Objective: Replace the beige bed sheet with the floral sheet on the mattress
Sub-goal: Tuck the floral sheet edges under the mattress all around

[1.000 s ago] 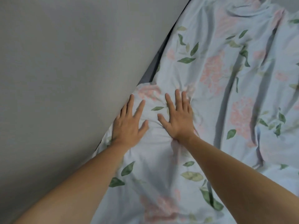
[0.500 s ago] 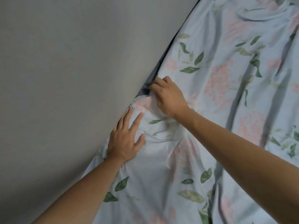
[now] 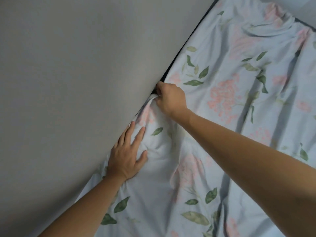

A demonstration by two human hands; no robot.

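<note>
The floral sheet [image 3: 222, 134], pale blue with pink flowers and green leaves, lies wrinkled over the mattress and fills the right of the view. My left hand [image 3: 127, 154] rests flat on the sheet beside the wall, fingers spread. My right hand [image 3: 170, 97] is farther up the same edge, fingers curled round a fold of the sheet's border at the gap by the wall. The mattress itself is hidden under the sheet. No beige sheet is in view.
A plain grey wall [image 3: 77, 74] runs diagonally along the bed's left side. A narrow dark gap [image 3: 172, 65] shows between the wall and the sheet's edge. At the top right the sheet bunches near the bed's far corner [image 3: 290, 23].
My right hand has gone from flat on the sheet to the wall gap and gripped the sheet's edge. My left hand stays flat on the sheet by the wall.
</note>
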